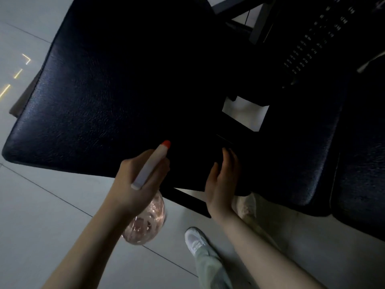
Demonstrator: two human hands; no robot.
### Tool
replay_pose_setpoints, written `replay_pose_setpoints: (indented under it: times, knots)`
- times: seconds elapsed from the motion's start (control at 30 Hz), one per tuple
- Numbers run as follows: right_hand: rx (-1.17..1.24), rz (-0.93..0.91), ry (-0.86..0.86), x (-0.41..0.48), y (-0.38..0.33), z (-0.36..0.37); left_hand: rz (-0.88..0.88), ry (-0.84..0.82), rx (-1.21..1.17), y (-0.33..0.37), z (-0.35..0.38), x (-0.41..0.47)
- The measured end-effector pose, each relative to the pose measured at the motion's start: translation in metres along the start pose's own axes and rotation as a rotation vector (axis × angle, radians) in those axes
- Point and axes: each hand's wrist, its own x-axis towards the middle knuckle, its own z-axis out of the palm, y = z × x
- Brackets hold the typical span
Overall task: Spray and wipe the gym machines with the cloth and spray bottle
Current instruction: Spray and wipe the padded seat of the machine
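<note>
A large black padded seat (93, 90) of a gym machine fills the upper middle of the view. My left hand (129, 188) grips a spray bottle (149, 168) by its white head. The orange nozzle points at the pad's near edge, and the clear pinkish body (145, 224) hangs below my hand. My right hand (220, 184) lies on the near edge of the pad with its fingers fairly straight. Something dark lies under it; I cannot tell whether it is a cloth or the pad itself.
A second black pad (358, 184) sits to the right. Behind it stand a weight stack with small white labels (312, 42) and dark frame bars (260, 24). Pale tiled floor (41, 215) spreads to the left and below. My white shoe (194, 239) stands beneath the pad's edge.
</note>
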Motion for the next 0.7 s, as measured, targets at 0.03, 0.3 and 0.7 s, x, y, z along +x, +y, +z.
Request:
replay_pose_setpoints:
  times: [0.03, 0.3, 0.7]
  knots:
    - [0.016, 0.026, 0.018, 0.000, -0.009, 0.008, -0.005, 0.029, -0.020, 0.002, -0.001, 0.002]
    - [-0.142, -0.535, -0.281, 0.004, 0.014, -0.007, -0.010, 0.115, -0.073, 0.018, -0.009, 0.014]
    - [-0.157, -0.161, -0.156, 0.026, 0.018, -0.018, 0.255, 0.046, -0.137, 0.051, -0.015, 0.061]
